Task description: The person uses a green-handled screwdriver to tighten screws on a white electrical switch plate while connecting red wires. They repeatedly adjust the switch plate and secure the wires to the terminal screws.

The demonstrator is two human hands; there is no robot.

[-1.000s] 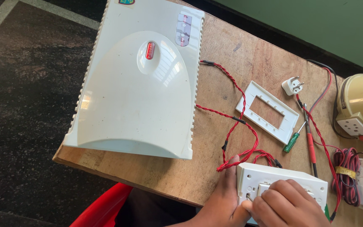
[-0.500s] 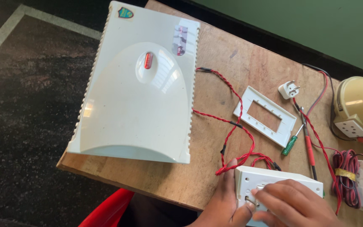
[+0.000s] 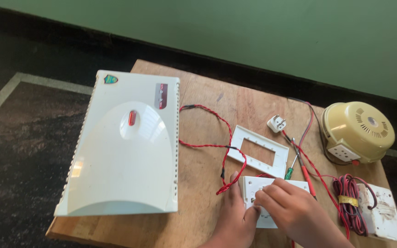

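Switch box: white plastic switch box (image 3: 275, 202) lies flat near the front edge of the wooden table (image 3: 198, 92), right under both hands, close to the body where fine work is easiest
Left hand: left hand (image 3: 233, 219) rests beside the box's left edge, fingers together and pressed against its side, apparently bracing it so it cannot slide
Right hand: right hand (image 3: 295, 213) lies over the box top, fingertips (image 3: 263, 195) bunched on its face; whether they pinch a small part I cannot tell
Wires: twisted red and black wires (image 3: 217, 138) run from the large white housing (image 3: 125, 147) to the box's left corner, slack enough to let the box sit flat
Frame: white cover frame (image 3: 259, 151) is set just behind the box, off it and out of the way
Tools: green-handled screwdriver (image 3: 291, 168) and red probe (image 3: 307, 177) lie just right of the frame, within easy reach
Far right: cream round unit (image 3: 357, 132), a small white plug (image 3: 276, 124), a coiled red cable (image 3: 348, 206) and a white plate (image 3: 384, 212) are parked apart from the work
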